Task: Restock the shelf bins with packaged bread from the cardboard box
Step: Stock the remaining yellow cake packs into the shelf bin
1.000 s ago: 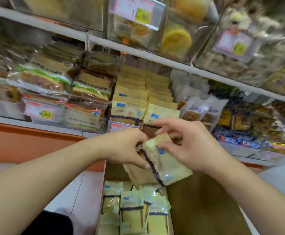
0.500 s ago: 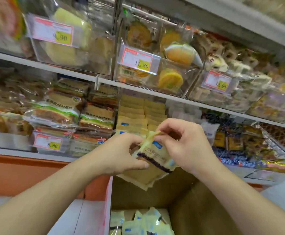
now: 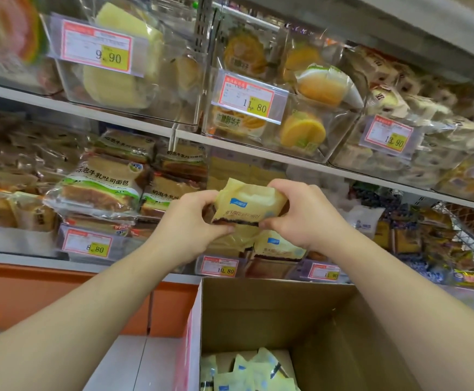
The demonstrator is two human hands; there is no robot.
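Observation:
A pale yellow bread packet (image 3: pixel 248 203) with a dark stripe and a blue logo is held up in front of the middle shelf bin (image 3: pixel 221 266). My left hand (image 3: pixel 190 224) grips its left side and my right hand (image 3: pixel 300 213) grips its right side. A second yellow packet hangs just below the first, partly hidden behind it. The bin behind holds rows of the same yellow packets (image 3: pixel 278 246). Below, the open cardboard box (image 3: pixel 272 311) holds several more yellow packets (image 3: pixel 247 373) at its bottom.
Clear bins with price tags line the shelves: toast loaves (image 3: pixel 100 187) at left, round orange cakes (image 3: pixel 300 131) above, wrapped buns (image 3: pixel 399 128) at right. An orange shelf base (image 3: pixel 61 294) runs under the lower shelf. White floor tiles (image 3: pixel 134 362) lie left of the box.
Both hands have lifted the packets up from over the box to the front of the middle bin. The view has tilted upward, showing more of the upper shelf.

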